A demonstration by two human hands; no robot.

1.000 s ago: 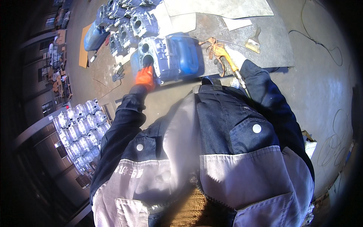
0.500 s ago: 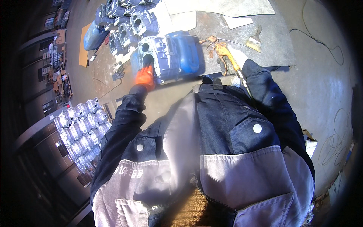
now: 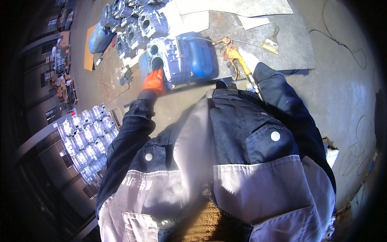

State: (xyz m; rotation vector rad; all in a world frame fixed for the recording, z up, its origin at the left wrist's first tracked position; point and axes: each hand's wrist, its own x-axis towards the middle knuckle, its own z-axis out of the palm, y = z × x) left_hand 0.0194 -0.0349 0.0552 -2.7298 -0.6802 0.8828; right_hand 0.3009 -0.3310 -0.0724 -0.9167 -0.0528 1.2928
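Note:
A grey metal engine casting (image 3: 174, 60) with two round bores stands on the workbench, against a blue plastic container (image 3: 200, 60). My left hand (image 3: 154, 82), in an orange glove, grips the casting's near left side. Its fingertips dip into the nearer bore and are hidden there. To the right of the container, my right hand (image 3: 248, 60), in a pale glove, is closed around an orange trigger gun (image 3: 240, 60). A hose joins the gun's lower end, and its nozzle end points left toward the container. Most of the right fingers lie behind the gun.
Several similar castings (image 3: 137, 32) are grouped at the far left beside another blue container (image 3: 100, 37). A paintbrush (image 3: 271, 42) and white sheets (image 3: 254, 22) lie on the bench (image 3: 296, 52). Stacked shiny castings (image 3: 88, 141) stand left; a thin cable (image 3: 342, 44) trails over the floor at right.
My right hand and the orange gun have shifted slightly left, and the gun has tilted a little. My left hand stays on the casting almost unmoved.

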